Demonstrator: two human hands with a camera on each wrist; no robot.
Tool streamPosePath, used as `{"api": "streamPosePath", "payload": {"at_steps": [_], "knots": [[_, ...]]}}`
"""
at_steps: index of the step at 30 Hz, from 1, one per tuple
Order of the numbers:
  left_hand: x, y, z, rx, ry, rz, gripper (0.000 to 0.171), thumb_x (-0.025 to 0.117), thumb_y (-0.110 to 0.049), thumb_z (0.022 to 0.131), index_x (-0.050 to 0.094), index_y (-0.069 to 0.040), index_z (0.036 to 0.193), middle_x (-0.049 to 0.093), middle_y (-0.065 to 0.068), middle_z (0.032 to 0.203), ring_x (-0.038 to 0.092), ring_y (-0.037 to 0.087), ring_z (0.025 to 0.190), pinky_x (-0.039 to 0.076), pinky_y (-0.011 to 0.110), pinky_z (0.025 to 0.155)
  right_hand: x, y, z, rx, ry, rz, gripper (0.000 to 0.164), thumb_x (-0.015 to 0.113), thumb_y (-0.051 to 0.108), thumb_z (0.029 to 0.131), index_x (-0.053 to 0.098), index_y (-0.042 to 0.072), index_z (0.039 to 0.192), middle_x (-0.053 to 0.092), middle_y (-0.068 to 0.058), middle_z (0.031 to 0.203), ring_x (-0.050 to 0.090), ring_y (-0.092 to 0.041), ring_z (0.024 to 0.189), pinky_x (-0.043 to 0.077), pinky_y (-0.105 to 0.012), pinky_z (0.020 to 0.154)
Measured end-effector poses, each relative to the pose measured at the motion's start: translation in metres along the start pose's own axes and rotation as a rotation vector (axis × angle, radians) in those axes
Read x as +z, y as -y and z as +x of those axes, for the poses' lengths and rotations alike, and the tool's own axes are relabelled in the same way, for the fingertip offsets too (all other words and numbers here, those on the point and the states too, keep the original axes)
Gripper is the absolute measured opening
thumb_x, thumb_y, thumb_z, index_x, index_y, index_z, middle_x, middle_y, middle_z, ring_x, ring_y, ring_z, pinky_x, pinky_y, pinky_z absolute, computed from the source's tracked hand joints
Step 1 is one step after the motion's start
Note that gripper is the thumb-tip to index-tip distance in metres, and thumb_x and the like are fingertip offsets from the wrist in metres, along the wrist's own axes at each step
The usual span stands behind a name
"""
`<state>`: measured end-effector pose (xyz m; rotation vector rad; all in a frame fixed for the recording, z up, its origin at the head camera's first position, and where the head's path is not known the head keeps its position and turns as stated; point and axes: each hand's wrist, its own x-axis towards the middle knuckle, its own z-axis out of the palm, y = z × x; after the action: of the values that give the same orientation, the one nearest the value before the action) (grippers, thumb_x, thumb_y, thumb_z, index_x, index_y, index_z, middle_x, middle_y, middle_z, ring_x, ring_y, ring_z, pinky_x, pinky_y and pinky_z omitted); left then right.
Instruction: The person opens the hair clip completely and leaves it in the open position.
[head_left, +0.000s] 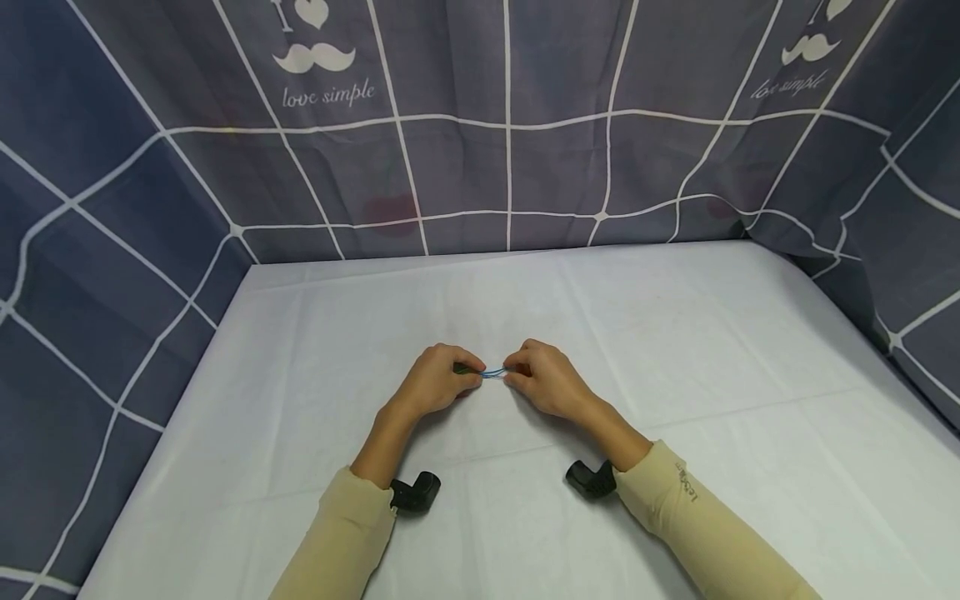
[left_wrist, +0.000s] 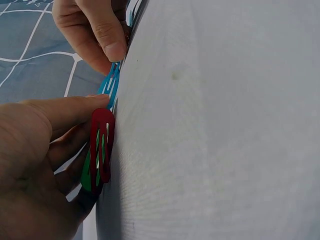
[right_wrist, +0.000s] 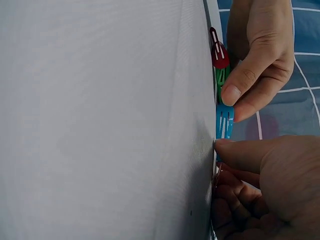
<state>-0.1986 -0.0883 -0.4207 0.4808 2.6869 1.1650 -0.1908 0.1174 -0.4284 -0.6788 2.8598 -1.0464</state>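
Up on the head view, straight to the middle of the white cloth [head_left: 495, 517]: pinching with the left hand [head_left: 441, 379] on one side, pinching with the right hand [head_left: 546, 382] on the other, and bridging the short gap with a blue clip [head_left: 492, 374]. Lying crosswise by its long axis, running from left fingertips to right fingertips. Nearer to neither by any clear margin. Perhaps more than one layer deep, but too small from up here to be sure.

Across to the left wrist view: gripped between left thumb and fingers at the near end, and between right thumb and fingers at the far end, pointing lengthwise from one hand to the other. Also beside the left fingers, on the side away from the right hand: lapping partly over a green clip [left_wrist: 86, 174] with a red clip [left_wrist: 94, 145].

Now the right wrist view: reading down the line, from red to green, past the left thumb, onto blue, then ending at the right thumb. Spread wide on neither side; pinching on both.
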Motion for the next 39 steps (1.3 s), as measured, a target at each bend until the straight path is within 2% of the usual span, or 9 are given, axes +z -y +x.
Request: {"api": "streamPosePath", "payload": {"at_steps": [5,13,20,26,32,35,39], "knots": [[0.001,0.001,0.000,0.000,-0.001,-0.010,0.013,0.075,-0.006,0.086,0.078,-0.008,0.099,0.071,0.004,0.104,0.059,0.014,0.079,0.047,0.038,0.087,0.000,0.001,0.000,0.005,0.009,-0.011,0.019,0.072,0.005,0.089,0.073,-0.004,0.106,0.061,-0.004,0.089,0.052,-0.015,0.073,0.046,-0.030,0.067],[0.002,0.000,0.000,0.000,-0.004,-0.007,0.013,0.076,-0.007,0.086,0.077,-0.009,0.099,0.071,0.004,0.105,0.059,0.019,0.091,0.046,0.039,0.091,-0.001,0.002,-0.001,0.015,0.012,-0.015,0.022,0.074,0.006,0.087,0.073,-0.005,0.107,0.060,-0.003,0.087,0.051,-0.015,0.073,0.045,-0.030,0.067],[0.001,-0.001,-0.001,-0.007,-0.004,-0.013,0.013,0.076,-0.007,0.086,0.077,-0.009,0.099,0.070,0.004,0.106,0.059,0.019,0.088,0.046,0.039,0.090,-0.001,0.003,-0.001,0.018,0.011,-0.011,0.024,0.075,0.007,0.087,0.072,-0.005,0.108,0.060,-0.003,0.087,0.051,-0.016,0.074,0.046,-0.031,0.068],[0.001,-0.001,-0.002,0.004,-0.007,-0.005,0.013,0.076,-0.008,0.086,0.077,-0.009,0.099,0.071,0.004,0.107,0.060,0.021,0.101,0.045,0.041,0.094,-0.003,0.005,-0.004,0.018,0.006,0.000,0.026,0.076,0.007,0.086,0.072,-0.005,0.109,0.060,-0.003,0.087,0.052,-0.016,0.074,0.046,-0.031,0.068],[0.001,-0.003,-0.003,0.002,-0.011,-0.004,0.013,0.077,-0.009,0.086,0.077,-0.009,0.099,0.071,0.002,0.104,0.060,0.020,0.100,0.046,0.040,0.092,-0.007,0.005,-0.007,-0.002,-0.021,0.034,0.027,0.075,0.007,0.085,0.071,-0.005,0.110,0.059,-0.003,0.087,0.052,-0.015,0.074,0.046,-0.032,0.067],[0.002,-0.003,-0.002,0.005,-0.017,-0.007,0.014,0.077,-0.009,0.086,0.076,-0.008,0.100,0.071,0.002,0.101,0.061,0.020,0.097,0.047,0.040,0.090,-0.011,0.002,-0.010,0.000,-0.056,0.060,0.027,0.075,0.004,0.084,0.071,-0.006,0.109,0.060,-0.004,0.086,0.054,-0.016,0.074,0.047,-0.032,0.068],[0.003,-0.004,-0.002,0.010,-0.024,0.000,0.020,0.077,-0.009,0.086,0.074,-0.006,0.105,0.071,0.003,0.103,0.062,0.021,0.100,0.047,0.040,0.091,-0.017,-0.004,-0.014,0.014,-0.102,0.070,0.026,0.074,0.002,0.083,0.072,-0.006,0.108,0.060,-0.004,0.085,0.055,-0.017,0.075,0.046,-0.033,0.068]]}}
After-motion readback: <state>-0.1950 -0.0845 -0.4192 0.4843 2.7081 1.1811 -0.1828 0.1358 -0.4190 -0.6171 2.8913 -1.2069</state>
